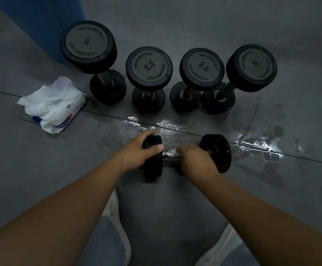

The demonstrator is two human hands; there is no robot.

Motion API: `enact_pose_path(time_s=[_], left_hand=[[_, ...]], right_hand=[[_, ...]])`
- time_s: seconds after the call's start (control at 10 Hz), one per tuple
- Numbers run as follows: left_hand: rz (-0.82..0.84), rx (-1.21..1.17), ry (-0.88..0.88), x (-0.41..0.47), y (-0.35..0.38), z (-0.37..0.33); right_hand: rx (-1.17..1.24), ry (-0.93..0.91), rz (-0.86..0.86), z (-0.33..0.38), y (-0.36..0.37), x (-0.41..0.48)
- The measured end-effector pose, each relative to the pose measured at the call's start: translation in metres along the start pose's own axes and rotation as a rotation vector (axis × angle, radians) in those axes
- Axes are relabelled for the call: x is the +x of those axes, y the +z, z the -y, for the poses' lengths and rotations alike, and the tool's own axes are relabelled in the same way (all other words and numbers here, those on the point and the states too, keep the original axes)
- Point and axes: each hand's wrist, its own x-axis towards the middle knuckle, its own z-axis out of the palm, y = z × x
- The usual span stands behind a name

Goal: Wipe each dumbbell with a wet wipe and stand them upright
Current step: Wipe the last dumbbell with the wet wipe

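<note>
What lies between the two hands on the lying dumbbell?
Head view: a short stretch of chrome handle, and a corner of white wipe at the right hand.

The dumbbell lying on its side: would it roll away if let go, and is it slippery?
Probably apt to roll: the dumbbell lies on round ends, and the left hand grips one, seemingly steadying it. Likely heavy for its size: thick, solid-looking ends. Possibly slippery: the floor shines wet and the right hand holds a wipe on its handle.
</note>
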Motion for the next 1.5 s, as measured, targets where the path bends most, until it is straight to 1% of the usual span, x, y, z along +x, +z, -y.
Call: enact_pose_path(time_s=[0.1,0.2,0.3,0.4,0.5,0.6,0.7,0.8,0.9,1.0,1.1,1.2,1.3,1.4,1.5], left_hand=[[-0.046,0.027,0.005,0.001,0.001,0.0],[-0.165,0.064,-0.012,0.006,0.007,-0.007],[-0.221,0.114,-0.046,0.009,0.012,-0.013],[-0.242,0.174,-0.052,0.012,0.014,-0.009],[-0.311,0.238,-0.047,0.013,0.015,-0.01],[-0.349,0.315,-0.039,0.016,0.016,-0.011],[-0.36,0.3,-0.047,0.02,0.014,-0.013],[-0.268,0.237,-0.038,0.02,0.007,-0.008],[-0.159,0.197,-0.003,0.016,0.001,-0.002],[-0.143,0.199,0.006,0.017,0.001,0.0],[-0.148,0.156,0.013,0.02,0.001,-0.001],[-0.148,0.18,0.014,0.023,-0.001,-0.003],[-0.153,0.203,0.024,0.023,-0.002,-0.003],[-0.138,0.202,0.005,0.022,-0.002,-0.005],[-0.128,0.181,0.008,0.019,-0.002,-0.006]], right_hand=[[0.005,0.047,-0.051,-0.017,-0.015,0.013],[0.033,0.038,-0.087,-0.014,-0.007,0.009],[-0.067,-0.084,-0.11,-0.006,0.001,0.002],[-0.078,0.026,-0.131,-0.019,-0.018,0.018],[-0.078,0.051,-0.097,-0.013,-0.012,0.013],[0.046,-0.15,-0.029,0.004,-0.002,-0.002],[0.381,0.098,-0.241,0.007,0.012,0.002],[1.378,0.88,-0.298,0.035,0.034,-0.001],[2.277,1.17,-0.241,0.041,0.039,0.015],[2.365,1.205,-0.287,0.027,0.028,0.023],[2.325,1.174,-0.165,0.027,0.025,0.006],[2.267,1.198,-0.182,0.024,0.015,0.012],[2.054,1.137,-0.164,0.028,-0.008,0.018],[1.502,0.835,-0.401,0.024,-0.025,0.018],[0.555,0.447,-0.44,0.009,-0.027,0.026]])
